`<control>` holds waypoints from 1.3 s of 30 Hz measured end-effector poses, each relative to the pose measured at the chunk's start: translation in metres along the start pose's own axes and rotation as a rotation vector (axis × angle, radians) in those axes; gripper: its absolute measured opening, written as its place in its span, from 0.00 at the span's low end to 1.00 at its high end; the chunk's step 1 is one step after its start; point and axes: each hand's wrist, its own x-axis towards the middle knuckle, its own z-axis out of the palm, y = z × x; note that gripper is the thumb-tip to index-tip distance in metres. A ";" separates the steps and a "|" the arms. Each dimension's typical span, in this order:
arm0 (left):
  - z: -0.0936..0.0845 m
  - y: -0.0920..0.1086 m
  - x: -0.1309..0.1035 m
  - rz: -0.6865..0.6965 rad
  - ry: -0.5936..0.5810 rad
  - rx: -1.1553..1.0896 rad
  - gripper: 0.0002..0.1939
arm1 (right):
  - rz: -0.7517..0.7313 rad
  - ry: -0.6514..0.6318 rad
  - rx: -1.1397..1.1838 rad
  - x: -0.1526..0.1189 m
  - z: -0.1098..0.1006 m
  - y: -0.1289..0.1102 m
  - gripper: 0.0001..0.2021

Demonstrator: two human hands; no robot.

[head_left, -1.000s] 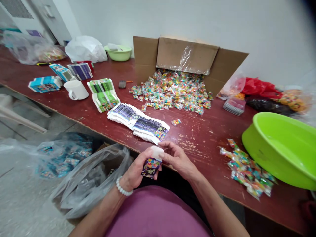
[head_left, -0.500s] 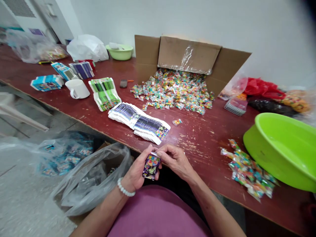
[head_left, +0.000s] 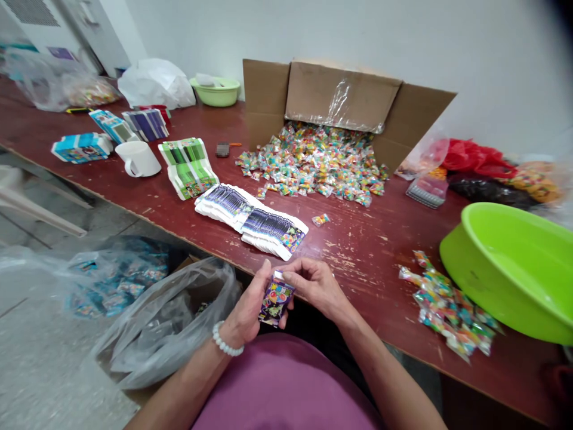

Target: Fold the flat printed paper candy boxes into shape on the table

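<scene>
My left hand (head_left: 249,310) wraps around a small purple printed box (head_left: 274,300), held upright just off the table's front edge. At its top, the thumb and bent fingers of my right hand (head_left: 317,288) pinch at the white flap (head_left: 278,275). What lies under the right fingertips is hidden. Just beyond the hands is a fanned row of flat purple cartons (head_left: 273,230). One wrapped candy (head_left: 320,220) lies to the right of that row. Behind it, a heap of wrapped candies (head_left: 313,161) spills from a cardboard box (head_left: 342,101) lying on its side.
Right of me stands a green basin (head_left: 487,280) beside a small candy pile (head_left: 452,310). Green cartons (head_left: 188,167), a white mug (head_left: 138,159) and blue cartons (head_left: 83,147) sit on the left. A plastic-lined box (head_left: 174,334) is on the floor left of my knees.
The top of the purple box has tilted slightly to the right, and my left thumb has moved off its top edge. My right fingers stay at the flap. The view has shifted slightly.
</scene>
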 end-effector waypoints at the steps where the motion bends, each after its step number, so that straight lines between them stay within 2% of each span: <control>1: -0.001 0.000 0.000 0.003 0.003 0.004 0.32 | 0.007 -0.010 0.006 0.000 0.000 -0.002 0.16; 4: -0.003 0.003 0.002 -0.024 0.027 -0.030 0.28 | -0.087 -0.003 -0.114 -0.001 0.002 -0.007 0.13; 8: -0.005 0.005 0.004 -0.048 0.041 -0.173 0.15 | -0.307 0.027 -0.316 -0.007 0.009 -0.005 0.08; 11: -0.005 0.005 0.004 0.021 0.089 -0.200 0.13 | -0.339 0.035 -0.323 -0.011 0.017 0.004 0.09; 14: -0.012 0.013 -0.001 0.175 0.175 -0.052 0.18 | -0.297 0.068 -0.343 -0.006 0.015 0.012 0.14; 16: -0.027 0.022 -0.008 0.311 0.309 0.130 0.22 | -0.246 0.167 -0.389 0.005 0.003 0.016 0.17; 18: -0.051 0.032 -0.017 0.414 0.517 0.372 0.25 | -0.217 0.311 -0.473 0.022 -0.017 0.019 0.19; 20: -0.080 0.040 -0.027 0.450 0.749 0.693 0.26 | -0.236 0.437 -0.605 0.042 -0.039 0.023 0.20; 21: -0.094 0.042 -0.031 0.434 0.835 0.860 0.26 | -0.248 0.459 -0.684 0.052 -0.049 0.024 0.21; 23: -0.115 0.044 -0.037 0.420 0.937 1.035 0.27 | -0.254 0.458 -0.832 0.070 -0.064 0.029 0.24; 25: -0.123 0.042 -0.038 0.436 0.948 1.064 0.28 | -0.203 0.448 -0.965 0.082 -0.070 0.032 0.29; 27: -0.119 0.038 -0.035 0.477 0.888 1.044 0.27 | -0.097 0.438 -1.080 0.089 -0.071 0.034 0.31; 31: -0.093 0.031 -0.023 0.554 0.764 1.026 0.22 | 0.059 0.422 -1.133 0.091 -0.067 0.035 0.28; 33: -0.079 0.031 -0.018 0.570 0.755 1.054 0.20 | 0.049 0.518 -0.991 0.091 -0.066 0.036 0.30; 36: -0.063 0.032 -0.015 0.596 0.750 1.103 0.18 | -0.019 0.655 -0.590 0.090 -0.068 0.039 0.31; 39: -0.052 0.037 -0.012 0.670 0.729 1.104 0.17 | -0.050 0.623 -0.338 0.084 -0.072 0.035 0.24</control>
